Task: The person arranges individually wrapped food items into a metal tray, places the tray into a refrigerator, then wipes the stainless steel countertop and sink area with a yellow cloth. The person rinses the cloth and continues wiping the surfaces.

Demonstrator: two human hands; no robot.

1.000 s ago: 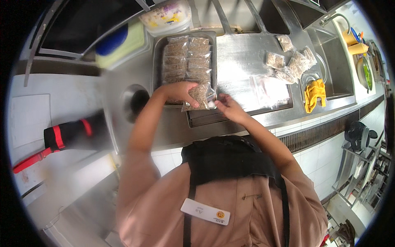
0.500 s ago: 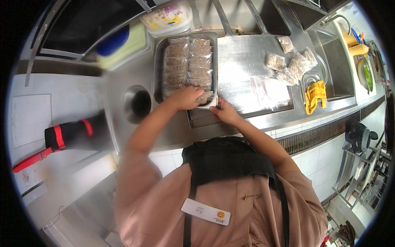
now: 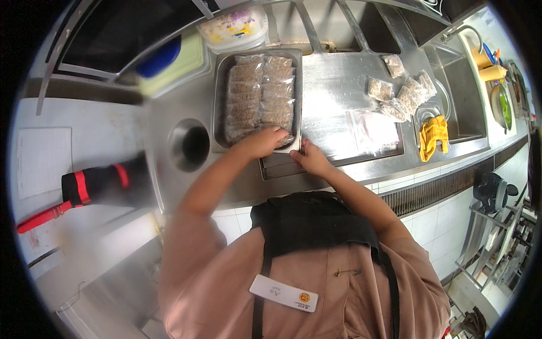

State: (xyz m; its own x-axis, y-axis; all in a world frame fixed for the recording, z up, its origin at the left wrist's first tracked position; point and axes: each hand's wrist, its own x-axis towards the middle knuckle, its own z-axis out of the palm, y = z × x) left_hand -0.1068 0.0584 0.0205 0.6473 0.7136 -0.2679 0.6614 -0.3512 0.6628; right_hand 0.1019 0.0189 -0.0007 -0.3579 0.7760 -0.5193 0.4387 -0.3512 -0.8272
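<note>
Inside a rectangular metal tray [image 3: 217, 101], small clear plastic packets of brown crumbly filling [image 3: 245, 90] stand in two columns. My left hand [image 3: 264, 142] reaches over the tray's near edge, its fingers curled on a packet [image 3: 286, 139] at the near end of the right column. That packet is mostly hidden under the fingers. At the tray's near right corner, my right hand [image 3: 311, 158] pinches the rim between thumb and fingers.
Several loose filled packets [image 3: 411, 95] lie on the steel counter to the right, beside flat clear plastic bags [image 3: 372, 130]. A yellow cloth [image 3: 433, 135] hangs near the sink [image 3: 460, 85]. Plastic tubs [image 3: 234, 28] stand behind the tray; a round hole [image 3: 190, 145] is at its left.
My left hand has moved slightly down and right, and the near packet under it sits lower in the tray. My right hand stays on the corner. The whole view has shifted a little.
</note>
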